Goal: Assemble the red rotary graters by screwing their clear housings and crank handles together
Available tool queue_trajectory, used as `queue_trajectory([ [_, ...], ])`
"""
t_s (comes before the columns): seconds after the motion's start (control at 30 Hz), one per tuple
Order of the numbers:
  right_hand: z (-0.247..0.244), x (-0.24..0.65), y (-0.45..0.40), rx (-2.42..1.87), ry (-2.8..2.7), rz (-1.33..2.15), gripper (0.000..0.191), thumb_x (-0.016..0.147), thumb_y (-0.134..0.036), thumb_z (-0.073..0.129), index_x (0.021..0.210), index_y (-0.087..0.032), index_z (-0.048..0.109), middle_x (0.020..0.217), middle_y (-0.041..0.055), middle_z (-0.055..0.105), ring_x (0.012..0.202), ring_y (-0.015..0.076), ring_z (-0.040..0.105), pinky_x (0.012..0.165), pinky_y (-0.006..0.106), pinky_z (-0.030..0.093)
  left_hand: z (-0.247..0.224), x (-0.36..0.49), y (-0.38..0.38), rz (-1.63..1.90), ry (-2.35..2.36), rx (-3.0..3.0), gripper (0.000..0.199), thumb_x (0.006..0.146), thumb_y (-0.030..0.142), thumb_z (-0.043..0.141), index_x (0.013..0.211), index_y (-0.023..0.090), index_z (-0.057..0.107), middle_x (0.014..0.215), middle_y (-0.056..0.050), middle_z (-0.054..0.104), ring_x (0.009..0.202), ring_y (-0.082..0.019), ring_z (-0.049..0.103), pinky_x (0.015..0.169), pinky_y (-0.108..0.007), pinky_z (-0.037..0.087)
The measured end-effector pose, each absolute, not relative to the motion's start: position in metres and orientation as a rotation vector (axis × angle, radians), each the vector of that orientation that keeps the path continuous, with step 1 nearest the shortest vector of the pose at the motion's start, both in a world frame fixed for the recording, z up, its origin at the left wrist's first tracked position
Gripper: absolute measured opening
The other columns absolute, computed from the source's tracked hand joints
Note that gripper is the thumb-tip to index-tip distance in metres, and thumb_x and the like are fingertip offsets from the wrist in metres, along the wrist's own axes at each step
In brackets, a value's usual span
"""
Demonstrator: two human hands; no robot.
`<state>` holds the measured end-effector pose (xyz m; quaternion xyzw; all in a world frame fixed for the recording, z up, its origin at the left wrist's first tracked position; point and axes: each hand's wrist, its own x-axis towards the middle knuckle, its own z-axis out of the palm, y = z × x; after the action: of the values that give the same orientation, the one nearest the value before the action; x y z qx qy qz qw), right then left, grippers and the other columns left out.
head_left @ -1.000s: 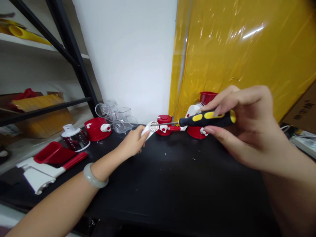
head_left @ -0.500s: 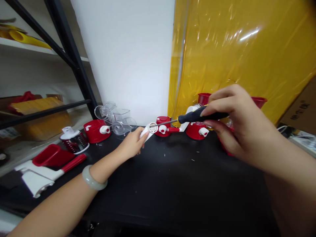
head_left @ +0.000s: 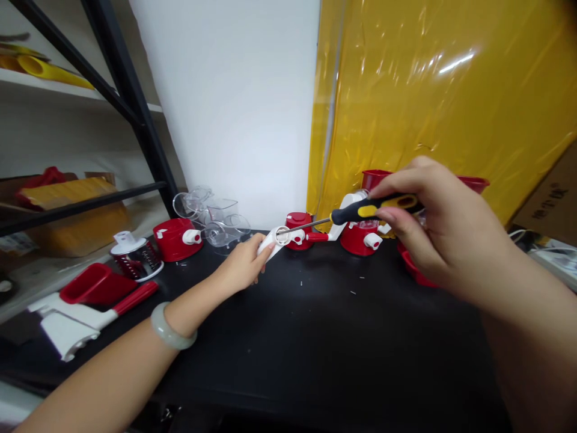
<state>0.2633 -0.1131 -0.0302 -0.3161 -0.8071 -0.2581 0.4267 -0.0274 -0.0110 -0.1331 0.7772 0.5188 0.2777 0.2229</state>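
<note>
My left hand [head_left: 247, 263], with a pale bangle at its wrist, is closed around a white plastic part [head_left: 273, 243] that has a round opening at its top end. In my right hand [head_left: 426, 213] I grip a screwdriver [head_left: 356, 211] by its dark blue and yellow handle. Its metal shaft points left and down, and the tip sits inside the round opening. Whether the tip meets a screw there is too small to see. Behind the white part stands a red base [head_left: 299, 224] with a white knob, and a red-handled crank [head_left: 323, 236] lies beside it.
Left on the black table [head_left: 315, 349] are a red base [head_left: 174, 239], a grater drum [head_left: 137, 257], a red hopper [head_left: 97, 284] and a white part with red handle [head_left: 74, 328]. Clear plastic housings [head_left: 220, 222] stand behind. Another red base [head_left: 358, 239] is right. Small screws [head_left: 353, 293] lie mid-table.
The screwdriver handle has turned in my right fingers, so its yellow patches now show. My right hand has shifted slightly right; the left hand and white part have barely moved.
</note>
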Motion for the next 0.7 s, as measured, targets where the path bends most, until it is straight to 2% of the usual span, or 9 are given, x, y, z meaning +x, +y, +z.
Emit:
queue_trajectory([
  [0.1, -0.0317, 0.2646, -0.1115, -0.573, -2.036, -0.447, 0.027, 0.093, -0.015, 0.057, 0.114, -0.027, 0.044, 0.113, 0.0075, 0.05, 0.103, 0.0245, 0.059, 0.087, 0.042, 0.052, -0.1326, -0.0276, -0.0111, 0.775, 1.43, 2.13, 0.039, 0.097, 0.061, 0.041, 0.095, 0.023, 0.048, 0.063, 0.004, 0.061, 0.043, -0.016, 0.061, 0.044, -0.026, 0.046],
  [0.2, -0.0341, 0.2642, -0.113, -0.618, -2.037, -0.252, 0.035, 0.092, -0.021, 0.06, 0.119, -0.029, 0.039, 0.12, 0.0088, 0.045, 0.111, 0.0255, 0.058, 0.093, 0.045, 0.053, -0.132, -0.0276, -0.0113, 0.775, 1.429, 2.118, 0.038, 0.097, 0.06, 0.041, 0.096, 0.023, 0.049, 0.063, 0.004, 0.061, 0.043, -0.015, 0.06, 0.043, -0.025, 0.046],
  [0.3, -0.0344, 0.263, -0.1149, -0.812, -1.946, -0.426, 0.028, 0.099, -0.045, 0.05, 0.117, -0.025, 0.045, 0.108, 0.0086, 0.055, 0.09, 0.0255, 0.063, 0.074, 0.04, 0.053, -0.1323, -0.0276, -0.011, 0.779, 1.426, 2.117, 0.038, 0.097, 0.06, 0.041, 0.096, 0.023, 0.049, 0.062, 0.004, 0.062, 0.042, -0.015, 0.06, 0.043, -0.024, 0.046],
  [0.37, -0.0329, 0.2625, -0.1155, -0.948, -1.848, -0.695, 0.039, 0.101, -0.059, 0.04, 0.103, -0.022, 0.053, 0.08, 0.0042, 0.058, 0.062, 0.0212, 0.057, 0.055, 0.034, 0.041, -0.1329, -0.0276, -0.0107, 0.775, 1.43, 2.12, 0.039, 0.097, 0.06, 0.041, 0.097, 0.023, 0.05, 0.062, 0.004, 0.062, 0.042, -0.015, 0.06, 0.042, -0.024, 0.045],
  [0.43, -0.0305, 0.2626, -0.1157, -1.031, -1.821, -0.831, 0.042, 0.103, -0.058, 0.04, 0.089, -0.022, 0.054, 0.059, -0.0011, 0.049, 0.048, 0.0173, 0.045, 0.049, 0.031, 0.029, -0.1335, -0.0277, -0.0103, 0.77, 1.432, 2.129, 0.038, 0.097, 0.06, 0.041, 0.097, 0.023, 0.05, 0.062, 0.004, 0.062, 0.042, -0.015, 0.061, 0.043, -0.024, 0.045],
  [0.47, -0.0292, 0.2629, -0.1157, -1.028, -1.853, -0.825, 0.037, 0.104, -0.053, 0.042, 0.087, -0.022, 0.055, 0.058, -0.0015, 0.049, 0.049, 0.017, 0.045, 0.049, 0.03, 0.029, -0.1336, -0.0277, -0.0101, 0.77, 1.433, 2.133, 0.038, 0.097, 0.06, 0.041, 0.097, 0.022, 0.05, 0.062, 0.004, 0.062, 0.042, -0.015, 0.061, 0.043, -0.024, 0.045],
  [0.57, -0.0271, 0.2649, -0.1158, -0.806, -2.034, -0.654, 0.008, 0.101, -0.029, 0.05, 0.1, -0.023, 0.054, 0.086, 0.004, 0.057, 0.077, 0.0223, 0.059, 0.064, 0.034, 0.044, -0.1335, -0.0279, -0.0099, 0.775, 1.435, 2.132, 0.039, 0.098, 0.06, 0.04, 0.096, 0.022, 0.05, 0.063, 0.004, 0.062, 0.042, -0.015, 0.061, 0.044, -0.025, 0.046],
  [0.63, -0.028, 0.2662, -0.1166, -0.629, -2.105, -0.467, 0.014, 0.096, -0.018, 0.052, 0.109, -0.025, 0.049, 0.106, 0.0077, 0.055, 0.099, 0.026, 0.059, 0.083, 0.041, 0.05, -0.1333, -0.028, -0.01, 0.774, 1.437, 2.126, 0.039, 0.098, 0.06, 0.041, 0.098, 0.022, 0.05, 0.063, 0.004, 0.062, 0.043, -0.015, 0.061, 0.044, -0.025, 0.047],
  [0.7, -0.0303, 0.2665, -0.118, -0.575, -2.101, -0.285, 0.025, 0.094, -0.016, 0.054, 0.114, -0.026, 0.044, 0.116, 0.0101, 0.052, 0.111, 0.0271, 0.058, 0.094, 0.045, 0.049, -0.1333, -0.028, -0.0102, 0.772, 1.435, 2.133, 0.039, 0.097, 0.06, 0.041, 0.099, 0.023, 0.05, 0.063, 0.004, 0.062, 0.043, -0.015, 0.061, 0.044, -0.025, 0.046],
])
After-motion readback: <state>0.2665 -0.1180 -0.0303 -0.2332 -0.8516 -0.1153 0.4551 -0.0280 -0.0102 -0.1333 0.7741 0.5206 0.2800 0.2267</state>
